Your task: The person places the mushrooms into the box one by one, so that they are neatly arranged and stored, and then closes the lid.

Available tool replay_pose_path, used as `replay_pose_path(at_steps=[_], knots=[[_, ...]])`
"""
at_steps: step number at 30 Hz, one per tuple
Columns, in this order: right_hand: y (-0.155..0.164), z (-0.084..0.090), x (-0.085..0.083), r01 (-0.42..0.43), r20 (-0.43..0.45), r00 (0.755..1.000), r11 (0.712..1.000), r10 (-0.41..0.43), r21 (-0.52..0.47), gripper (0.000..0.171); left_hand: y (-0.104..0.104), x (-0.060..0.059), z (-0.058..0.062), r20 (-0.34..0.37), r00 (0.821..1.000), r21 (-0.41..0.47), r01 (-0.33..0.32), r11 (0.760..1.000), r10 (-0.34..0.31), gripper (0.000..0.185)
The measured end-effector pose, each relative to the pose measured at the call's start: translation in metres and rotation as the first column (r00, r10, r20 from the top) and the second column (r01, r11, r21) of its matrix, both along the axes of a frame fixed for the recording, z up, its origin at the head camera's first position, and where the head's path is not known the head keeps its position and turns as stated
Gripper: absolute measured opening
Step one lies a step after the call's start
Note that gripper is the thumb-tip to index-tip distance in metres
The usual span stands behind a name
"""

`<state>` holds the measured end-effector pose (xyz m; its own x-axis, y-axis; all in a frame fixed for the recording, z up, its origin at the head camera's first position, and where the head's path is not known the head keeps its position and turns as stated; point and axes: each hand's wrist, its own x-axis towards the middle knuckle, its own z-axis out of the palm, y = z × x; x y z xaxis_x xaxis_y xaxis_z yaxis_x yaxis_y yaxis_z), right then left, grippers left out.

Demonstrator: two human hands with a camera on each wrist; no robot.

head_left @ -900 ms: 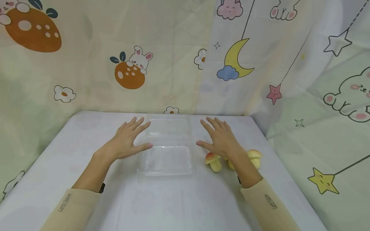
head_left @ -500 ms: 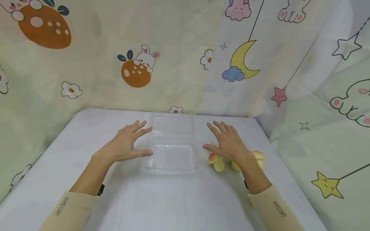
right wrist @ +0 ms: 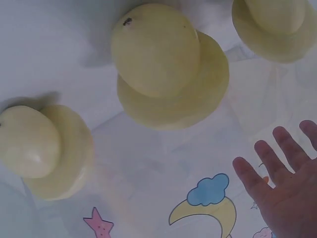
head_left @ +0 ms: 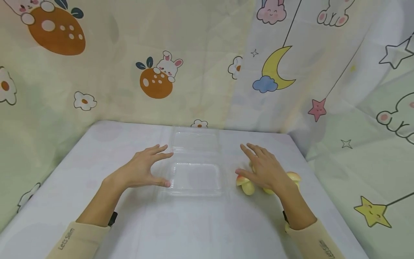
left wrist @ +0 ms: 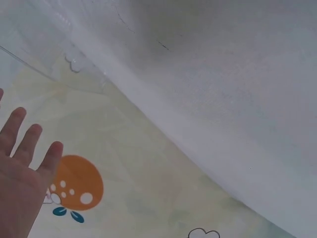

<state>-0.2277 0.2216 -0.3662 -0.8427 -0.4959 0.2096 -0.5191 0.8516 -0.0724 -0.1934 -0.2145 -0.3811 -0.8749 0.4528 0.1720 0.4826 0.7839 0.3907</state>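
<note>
In the head view, a clear plastic clamshell box [head_left: 196, 177] lies opened on the table, its lid half [head_left: 196, 141] folded back. My left hand [head_left: 142, 167] is beside the box's left edge, fingers spread, holding nothing; the thumb tip overlaps that edge. My right hand [head_left: 263, 169], also spread and holding nothing, is over several toy mushrooms. One mushroom with a red-tinged cap [head_left: 246, 185] shows below the thumb; another mushroom [head_left: 293, 177] is partly hidden behind the forearm. In the right wrist view, a pale yellow mushroom [right wrist: 158, 64] is near the fingers [right wrist: 252, 178].
A white-covered table [head_left: 187, 230] carries everything. Behind it hangs a printed curtain [head_left: 200, 72] with rabbits, a moon and stars, running down the right side as well. Dark bands show at both wrists below the beige sleeves [head_left: 77, 241].
Both hands have drawn back, with the left thumb lower along the box's left edge. The right hand has shifted right over the mushrooms. The head view has turned slightly left.
</note>
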Motion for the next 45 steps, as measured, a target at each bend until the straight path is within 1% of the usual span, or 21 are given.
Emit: replay_pose_path(at_steps=[7,12,14,18,21,27,30,36,42,45], knots=[[0.008,-0.005,0.008,0.012,0.053,0.999,0.999,-0.009,-0.053,0.09,0.001,0.005,-0.005,0.095,0.995,0.03,0.013,0.999,-0.016,0.091],[0.01,-0.009,0.015,0.003,0.091,0.996,0.995,0.005,-0.095,0.09,0.001,0.009,-0.007,0.127,0.991,0.044,0.022,0.999,-0.028,0.088],[0.011,-0.011,0.017,-0.002,0.109,0.994,0.994,0.015,-0.111,0.091,0.001,0.01,-0.007,0.136,0.99,0.046,0.02,0.999,-0.026,0.089],[0.013,-0.017,0.02,-0.006,0.138,0.99,0.993,0.023,-0.122,0.094,-0.002,0.012,-0.007,0.119,0.993,0.032,0.02,0.999,-0.024,0.087],[0.017,-0.021,0.022,-0.018,0.144,0.989,0.993,0.035,-0.119,0.093,-0.003,0.012,-0.008,0.112,0.993,0.026,0.027,0.999,-0.03,0.085],[0.023,-0.025,0.028,-0.022,0.16,0.986,0.993,0.04,-0.116,0.091,-0.001,0.009,-0.014,0.155,0.986,0.037,0.06,0.998,-0.065,0.079],[0.023,-0.027,0.029,-0.031,0.154,0.987,0.991,0.051,-0.128,0.09,-0.001,0.008,-0.016,0.159,0.985,0.048,0.067,0.997,-0.074,0.078],[0.019,-0.03,0.03,-0.042,0.143,0.988,0.988,0.064,-0.147,0.083,-0.004,0.01,-0.016,0.175,0.982,0.054,0.058,0.997,-0.067,0.074],[0.017,-0.036,0.029,-0.011,0.203,0.978,0.991,0.038,-0.134,0.077,-0.007,0.013,-0.016,0.227,0.973,0.066,0.03,0.997,-0.044,0.068],[0.018,-0.038,0.029,0.011,0.225,0.974,0.993,0.016,-0.119,0.077,-0.008,0.013,-0.017,0.231,0.972,0.069,0.03,0.997,-0.045,0.067]])
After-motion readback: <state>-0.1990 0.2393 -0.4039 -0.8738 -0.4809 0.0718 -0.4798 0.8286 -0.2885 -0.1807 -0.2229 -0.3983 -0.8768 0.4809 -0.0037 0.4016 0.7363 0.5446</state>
